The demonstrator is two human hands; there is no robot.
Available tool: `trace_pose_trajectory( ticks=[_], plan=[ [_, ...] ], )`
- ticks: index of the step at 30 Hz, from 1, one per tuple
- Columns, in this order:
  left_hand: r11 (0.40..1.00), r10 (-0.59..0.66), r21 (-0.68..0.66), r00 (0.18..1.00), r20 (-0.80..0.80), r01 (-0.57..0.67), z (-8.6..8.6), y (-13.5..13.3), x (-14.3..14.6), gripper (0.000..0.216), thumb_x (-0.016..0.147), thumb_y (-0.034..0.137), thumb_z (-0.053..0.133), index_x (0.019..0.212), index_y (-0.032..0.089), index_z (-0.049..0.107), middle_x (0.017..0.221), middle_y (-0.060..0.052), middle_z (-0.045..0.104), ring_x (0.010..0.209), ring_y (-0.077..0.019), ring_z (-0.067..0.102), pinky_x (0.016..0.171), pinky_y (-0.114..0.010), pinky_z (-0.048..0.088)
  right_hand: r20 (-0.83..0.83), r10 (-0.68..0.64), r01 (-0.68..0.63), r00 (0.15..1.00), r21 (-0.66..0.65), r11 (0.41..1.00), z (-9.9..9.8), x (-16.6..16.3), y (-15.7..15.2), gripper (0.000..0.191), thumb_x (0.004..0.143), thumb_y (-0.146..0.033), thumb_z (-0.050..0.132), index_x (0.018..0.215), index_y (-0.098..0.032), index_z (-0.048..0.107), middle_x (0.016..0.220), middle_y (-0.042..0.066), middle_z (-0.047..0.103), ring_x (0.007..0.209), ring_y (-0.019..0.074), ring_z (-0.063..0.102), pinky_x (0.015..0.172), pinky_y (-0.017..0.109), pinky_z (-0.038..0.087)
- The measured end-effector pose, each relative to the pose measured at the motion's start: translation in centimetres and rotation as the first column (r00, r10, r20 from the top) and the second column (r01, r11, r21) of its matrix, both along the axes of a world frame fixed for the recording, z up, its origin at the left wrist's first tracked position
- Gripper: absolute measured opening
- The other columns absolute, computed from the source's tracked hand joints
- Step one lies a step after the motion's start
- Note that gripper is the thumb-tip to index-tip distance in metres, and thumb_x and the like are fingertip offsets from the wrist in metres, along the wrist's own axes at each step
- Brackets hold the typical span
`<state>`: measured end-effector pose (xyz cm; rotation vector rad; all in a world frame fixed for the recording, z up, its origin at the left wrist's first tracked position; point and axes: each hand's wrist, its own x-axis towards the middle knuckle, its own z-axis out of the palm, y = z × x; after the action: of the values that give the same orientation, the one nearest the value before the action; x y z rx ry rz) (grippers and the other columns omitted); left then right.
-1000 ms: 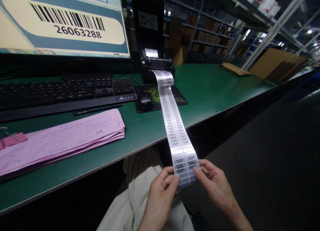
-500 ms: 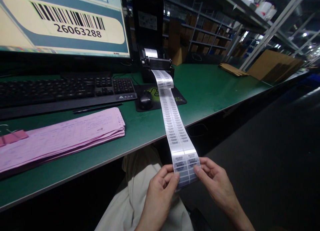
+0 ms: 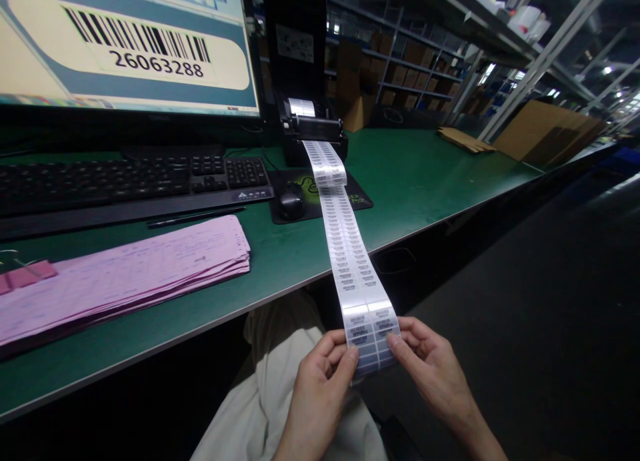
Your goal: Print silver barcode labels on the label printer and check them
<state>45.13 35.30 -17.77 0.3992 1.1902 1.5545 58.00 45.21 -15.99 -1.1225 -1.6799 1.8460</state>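
More label strip (image 3: 347, 244) beyond the fingers (image 3: 347, 366), looping from the printer (image 3: 317, 127), than moments ago, apparently still feeding; pinches both edges with left hand (image 3: 319, 384) and right hand (image 3: 436, 369).

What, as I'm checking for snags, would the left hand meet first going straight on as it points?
The label strip, its edge pinched in the left hand; beyond that, depth is unclear.

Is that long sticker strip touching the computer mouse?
Apart. The head view shows it: a bit of mouse pad peeks out between the sticker strip and the mouse.
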Motion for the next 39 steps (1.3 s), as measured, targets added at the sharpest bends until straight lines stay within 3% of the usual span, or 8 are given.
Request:
trace_pose_trajectory(
  ticks=[24, 26, 28, 29, 31, 32, 35, 39],
  plan=[
    [0.998, -0.048, -0.038, 0.999, -0.021, 0.047, -0.7, -0.1, 0.2, 0.029, 0.083, 0.036, 0.059, 0.104, 0.016, 0.055, 0.091, -0.006, 0.070, 0.087, -0.0175, 0.064, 0.083, -0.028, 0.047, 0.036, -0.025, 0.022, 0.999, 0.098, 0.995, 0.1, 0.6, 0.2, 0.033, 0.085, -0.043, 0.057, 0.102, -0.014, 0.062, 0.085, 0.007, 0.071, 0.075, 0.0172, 0.064, 0.072, 0.030, 0.048],
    [0.998, -0.046, -0.050, 0.997, -0.069, 0.043, -0.9, -0.1, 0.2, 0.031, 0.083, 0.036, 0.058, 0.106, 0.016, 0.052, 0.095, -0.007, 0.068, 0.086, -0.0181, 0.063, 0.081, -0.029, 0.048, 0.043, -0.035, 0.029, 0.998, 0.123, 0.992, 0.1, 0.6, 0.2, 0.033, 0.085, -0.044, 0.056, 0.096, -0.014, 0.064, 0.083, 0.006, 0.070, 0.073, 0.0166, 0.063, 0.070, 0.029, 0.048],
    [0.995, 0.040, -0.081, 0.968, -0.248, -0.062, -0.9, -0.1, -0.2, 0.034, 0.083, 0.036, 0.058, 0.111, 0.019, 0.048, 0.103, -0.008, 0.065, 0.087, -0.0184, 0.062, 0.076, -0.030, 0.050, 0.078, -0.045, 0.031, 0.996, 0.174, 0.984, 0.2, 0.7, 0.3, 0.033, 0.085, -0.045, 0.056, 0.091, -0.014, 0.065, 0.080, 0.006, 0.069, 0.072, 0.0163, 0.062, 0.068, 0.027, 0.047],
    [0.988, 0.090, -0.079, 0.914, -0.394, -0.132, -0.8, -0.1, -0.5, 0.036, 0.083, 0.035, 0.057, 0.114, 0.020, 0.047, 0.107, -0.007, 0.062, 0.088, -0.0186, 0.060, 0.074, -0.030, 0.050, 0.103, -0.045, 0.023, 0.994, 0.206, 0.978, 0.2, 0.8, 0.4, 0.033, 0.085, -0.045, 0.055, 0.090, -0.014, 0.066, 0.079, 0.005, 0.069, 0.072, 0.0163, 0.061, 0.067, 0.027, 0.047],
    [0.983, 0.133, 0.006, 0.696, -0.706, -0.182, -0.2, 0.4, -1.3, 0.033, 0.085, 0.032, 0.055, 0.117, 0.023, 0.048, 0.113, -0.007, 0.057, 0.095, -0.0197, 0.057, 0.078, -0.033, 0.049, 0.153, -0.037, -0.006, 0.988, 0.275, 0.962, 0.4, 0.9, 0.6, 0.033, 0.086, -0.045, 0.054, 0.088, -0.015, 0.067, 0.076, 0.004, 0.068, 0.072, 0.0164, 0.060, 0.067, 0.027, 0.046],
    [0.990, 0.124, 0.064, 0.555, -0.822, -0.125, 0.2, 0.9, -1.8, 0.030, 0.087, 0.029, 0.052, 0.116, 0.024, 0.050, 0.114, -0.007, 0.056, 0.100, -0.0205, 0.054, 0.083, -0.035, 0.048, 0.178, -0.025, -0.032, 0.984, 0.311, 0.950, 0.6, 0.9, 0.7, 0.032, 0.086, -0.044, 0.052, 0.087, -0.015, 0.067, 0.075, 0.004, 0.067, 0.072, 0.0165, 0.060, 0.067, 0.027, 0.046],
    [0.961, 0.086, 0.130, 0.186, -0.979, 0.244, 1.9, 3.1, -3.3, 0.028, 0.091, 0.019, 0.041, 0.116, 0.021, 0.054, 0.126, -0.010, 0.051, 0.122, -0.0227, 0.040, 0.102, -0.043, 0.038, 0.249, 0.036, -0.140, 0.968, 0.414, 0.899, 1.2, 1.0, 1.1, 0.030, 0.088, -0.041, 0.050, 0.083, -0.017, 0.068, 0.075, 0.003, 0.067, 0.072, 0.0162, 0.060, 0.068, 0.026, 0.046],
    [0.824, 0.023, -0.073, -0.163, -0.986, 0.562, 4.2, 6.5, -4.7, 0.024, 0.090, 0.018, 0.043, 0.108, 0.019, 0.058, 0.140, -0.010, 0.042, 0.136, -0.0261, 0.024, 0.114, -0.056, 0.012, 0.306, 0.101, -0.253, 0.947, 0.511, 0.822, 2.0, 1.1, 1.6, 0.025, 0.088, -0.035, 0.049, 0.081, -0.019, 0.067, 0.076, 0.002, 0.067, 0.071, 0.0154, 0.060, 0.067, 0.025, 0.044]
  ],
)
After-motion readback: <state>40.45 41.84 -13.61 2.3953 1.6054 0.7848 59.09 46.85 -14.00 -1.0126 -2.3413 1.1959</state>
